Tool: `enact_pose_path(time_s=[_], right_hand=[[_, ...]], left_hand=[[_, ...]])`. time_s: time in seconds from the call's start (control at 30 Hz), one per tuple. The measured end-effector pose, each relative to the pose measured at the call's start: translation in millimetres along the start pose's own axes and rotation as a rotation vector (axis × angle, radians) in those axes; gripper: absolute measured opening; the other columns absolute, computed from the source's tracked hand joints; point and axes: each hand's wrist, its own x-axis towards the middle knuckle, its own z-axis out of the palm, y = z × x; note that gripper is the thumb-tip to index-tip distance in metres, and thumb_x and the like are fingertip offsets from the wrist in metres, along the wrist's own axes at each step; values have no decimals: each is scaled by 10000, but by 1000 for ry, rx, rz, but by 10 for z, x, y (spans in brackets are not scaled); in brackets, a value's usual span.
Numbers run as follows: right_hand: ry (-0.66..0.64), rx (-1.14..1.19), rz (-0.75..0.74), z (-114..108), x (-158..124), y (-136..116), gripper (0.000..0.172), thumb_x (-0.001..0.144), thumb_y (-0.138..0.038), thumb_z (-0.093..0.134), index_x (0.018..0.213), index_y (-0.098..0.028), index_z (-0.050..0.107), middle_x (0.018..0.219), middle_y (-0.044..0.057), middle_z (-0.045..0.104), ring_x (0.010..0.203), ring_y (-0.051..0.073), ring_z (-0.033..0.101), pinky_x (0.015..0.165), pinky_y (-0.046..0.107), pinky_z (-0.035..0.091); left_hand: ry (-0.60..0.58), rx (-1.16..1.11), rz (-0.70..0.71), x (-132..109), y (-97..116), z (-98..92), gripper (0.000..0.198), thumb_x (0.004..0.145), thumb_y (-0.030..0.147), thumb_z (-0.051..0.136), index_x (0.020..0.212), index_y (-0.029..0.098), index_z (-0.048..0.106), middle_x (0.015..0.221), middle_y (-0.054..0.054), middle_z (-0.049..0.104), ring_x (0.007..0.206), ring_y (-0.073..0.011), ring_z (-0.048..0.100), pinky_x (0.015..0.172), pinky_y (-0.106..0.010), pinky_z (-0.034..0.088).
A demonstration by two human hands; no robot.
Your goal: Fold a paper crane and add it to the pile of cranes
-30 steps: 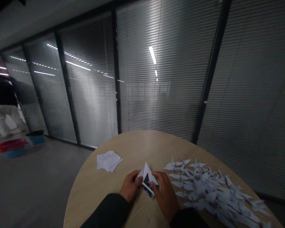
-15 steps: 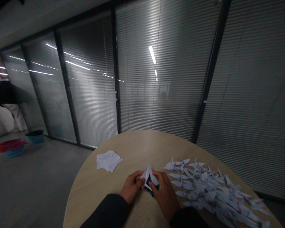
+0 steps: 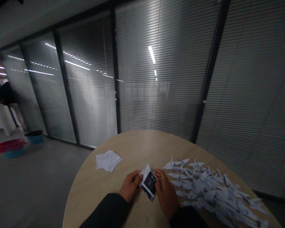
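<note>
Both my hands hold a folded sheet of paper (image 3: 149,183) above the front of the table, with its dark printed side showing and a white flap pointing up. My left hand (image 3: 131,186) pinches its left edge, and my right hand (image 3: 165,197) holds its right edge. Just beyond my right hand lies a large heap of white origami paper cranes (image 3: 210,190). A small stack of white paper squares (image 3: 108,161) sits to the far left of my left hand on the round wooden table (image 3: 137,144).
Glass partitions with grey slatted blinds (image 3: 156,79) run behind the table. On the grey floor at the left stand stacked red and blue basins (image 3: 9,147) and a blue bucket (image 3: 34,137). A person in dark clothes (image 3: 6,94) is partly visible at the far left.
The paper has opened flatter, and its dark printed face now shows more. My hands have moved slightly apart. The person at the far left has moved further left and is mostly out of view.
</note>
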Motion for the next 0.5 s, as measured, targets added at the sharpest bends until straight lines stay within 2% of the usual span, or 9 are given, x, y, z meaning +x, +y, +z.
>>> enact_pose_path(time_s=[0.13,0.23,0.37,0.5], right_hand=[[-2,102,116,-40,33,-18,395,803,-432,334,1035,-177,528,1009,89,618,935,206,596,823,348,467],[-65,268,189,-87,61,-45,437,778,-509,384,997,-163,538,986,103,627,915,216,602,831,347,463],[-126,482,256,-145,90,-83,467,706,-530,511,949,-135,562,997,135,639,930,247,609,841,351,456],[-161,628,346,-182,102,-94,521,620,-539,634,925,-119,586,966,150,656,951,294,607,800,360,458]], left_hand=[[16,36,36,10,21,-17,614,608,659,628,776,70,591,703,-47,533,668,-124,444,620,-229,339],[38,26,8,27,8,-29,626,598,652,645,803,62,605,698,-50,541,644,-120,444,596,-228,333],[89,-47,-52,55,-38,-35,659,553,674,663,777,57,603,628,-30,518,565,-97,418,536,-217,300],[111,-139,-62,63,-61,-29,627,541,649,694,724,59,588,616,-36,533,556,-99,445,543,-220,326]])
